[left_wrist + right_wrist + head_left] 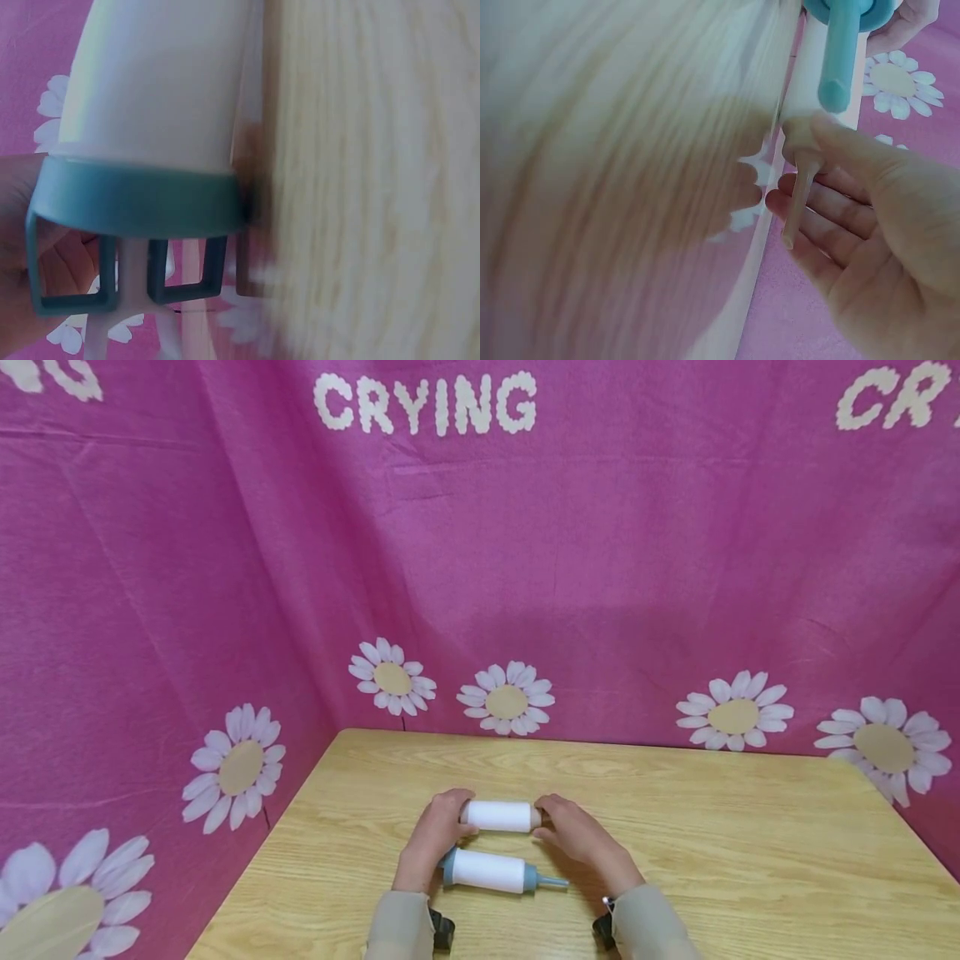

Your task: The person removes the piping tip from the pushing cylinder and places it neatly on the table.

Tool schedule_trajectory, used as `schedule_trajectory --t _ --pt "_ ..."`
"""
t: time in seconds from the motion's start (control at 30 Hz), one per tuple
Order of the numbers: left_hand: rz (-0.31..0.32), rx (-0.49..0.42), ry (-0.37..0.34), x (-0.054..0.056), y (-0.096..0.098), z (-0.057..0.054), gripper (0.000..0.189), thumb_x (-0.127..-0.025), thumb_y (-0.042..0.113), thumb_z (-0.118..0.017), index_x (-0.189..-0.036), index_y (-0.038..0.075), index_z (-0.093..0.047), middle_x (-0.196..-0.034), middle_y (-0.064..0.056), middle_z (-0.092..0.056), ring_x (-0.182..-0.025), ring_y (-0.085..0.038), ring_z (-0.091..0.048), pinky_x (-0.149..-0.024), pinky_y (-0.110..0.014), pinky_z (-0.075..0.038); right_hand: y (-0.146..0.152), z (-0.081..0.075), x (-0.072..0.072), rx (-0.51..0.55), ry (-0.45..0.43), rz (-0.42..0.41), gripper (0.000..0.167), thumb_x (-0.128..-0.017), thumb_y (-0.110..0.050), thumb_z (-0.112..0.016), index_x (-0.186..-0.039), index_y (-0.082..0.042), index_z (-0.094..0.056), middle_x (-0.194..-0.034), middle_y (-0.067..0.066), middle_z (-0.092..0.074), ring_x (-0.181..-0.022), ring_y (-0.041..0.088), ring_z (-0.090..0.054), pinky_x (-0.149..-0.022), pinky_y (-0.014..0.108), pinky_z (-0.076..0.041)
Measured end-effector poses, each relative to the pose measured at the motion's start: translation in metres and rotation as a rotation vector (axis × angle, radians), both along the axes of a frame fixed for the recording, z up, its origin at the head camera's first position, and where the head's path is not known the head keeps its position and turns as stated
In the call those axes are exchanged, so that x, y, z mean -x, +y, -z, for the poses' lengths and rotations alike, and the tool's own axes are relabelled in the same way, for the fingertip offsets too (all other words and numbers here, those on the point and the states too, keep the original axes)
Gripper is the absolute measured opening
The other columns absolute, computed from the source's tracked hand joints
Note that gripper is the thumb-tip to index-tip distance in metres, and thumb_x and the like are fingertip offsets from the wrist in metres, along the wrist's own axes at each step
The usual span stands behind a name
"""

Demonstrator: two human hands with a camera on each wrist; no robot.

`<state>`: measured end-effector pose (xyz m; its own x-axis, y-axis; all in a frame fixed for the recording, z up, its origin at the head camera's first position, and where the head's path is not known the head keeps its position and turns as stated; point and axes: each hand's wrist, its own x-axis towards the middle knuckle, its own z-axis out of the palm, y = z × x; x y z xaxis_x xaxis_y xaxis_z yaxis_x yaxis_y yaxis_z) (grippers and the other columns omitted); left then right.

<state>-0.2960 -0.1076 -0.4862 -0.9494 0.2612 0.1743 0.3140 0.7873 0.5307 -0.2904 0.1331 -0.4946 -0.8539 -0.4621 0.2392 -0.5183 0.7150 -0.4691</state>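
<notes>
The left hand (441, 828) grips the left end of a beige-ended white tube (498, 816); the right hand (576, 832) has thumb and fingers curled about its other end, around a thin beige nozzle (800, 196). Nearer the wrists, between the forearms, a teal-ended white tube (489, 871) lies on the surface (720, 835), its nozzle toward the right wrist. Beyond both hands hangs a magenta daisy-print cloth (600, 552).

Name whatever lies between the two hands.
The beige-ended white cylinder lies between the left hand and right hand, as the head view shows.
</notes>
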Motion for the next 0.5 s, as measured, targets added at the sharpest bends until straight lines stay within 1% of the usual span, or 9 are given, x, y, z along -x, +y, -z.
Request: schedule_trajectory --t 0.17,0.37,0.5 --pt "0.012 -0.014 -0.007 0.0015 -0.0021 0.0014 0.044 -0.077 0.01 -0.081 -0.118 -0.001 -0.066 -0.116 -0.016 -0.07 -0.103 -0.025 -0.066 -0.089 -0.041 -0.056 -0.0013 0.0011 0.0019 -0.009 0.03 0.008 0.016 -0.087 -0.008 -0.072 -0.1 -0.002 -0.065 -0.091 0.007 -0.066 -0.081 0.013 -0.058 -0.072 0.031 -0.053" --pt "0.038 -0.018 0.004 0.0027 -0.0051 0.0022 0.043 -0.077 0.011 -0.082 -0.116 0.001 -0.067 -0.115 -0.014 -0.071 -0.101 -0.022 -0.066 -0.09 -0.04 -0.056 0.0002 -0.0009 0.0024 -0.008 0.032 0.022 0.014 -0.088 -0.008 -0.07 -0.1 -0.002 -0.066 -0.092 0.006 -0.068 -0.083 0.014 -0.061 -0.074 0.032 -0.054" --pt "0.054 -0.061 -0.013 0.002 -0.0089 -0.0001 0.043 -0.078 0.012 -0.081 -0.117 0.003 -0.067 -0.116 -0.012 -0.07 -0.1 -0.021 -0.064 -0.089 -0.04 -0.056 0.0012 -0.0018 -0.0002 0.04 0.041 0.011 0.014 -0.089 -0.007 -0.069 -0.101 -0.001 -0.067 -0.093 0.007 -0.07 -0.084 0.015 -0.063 -0.075 0.031 -0.056"
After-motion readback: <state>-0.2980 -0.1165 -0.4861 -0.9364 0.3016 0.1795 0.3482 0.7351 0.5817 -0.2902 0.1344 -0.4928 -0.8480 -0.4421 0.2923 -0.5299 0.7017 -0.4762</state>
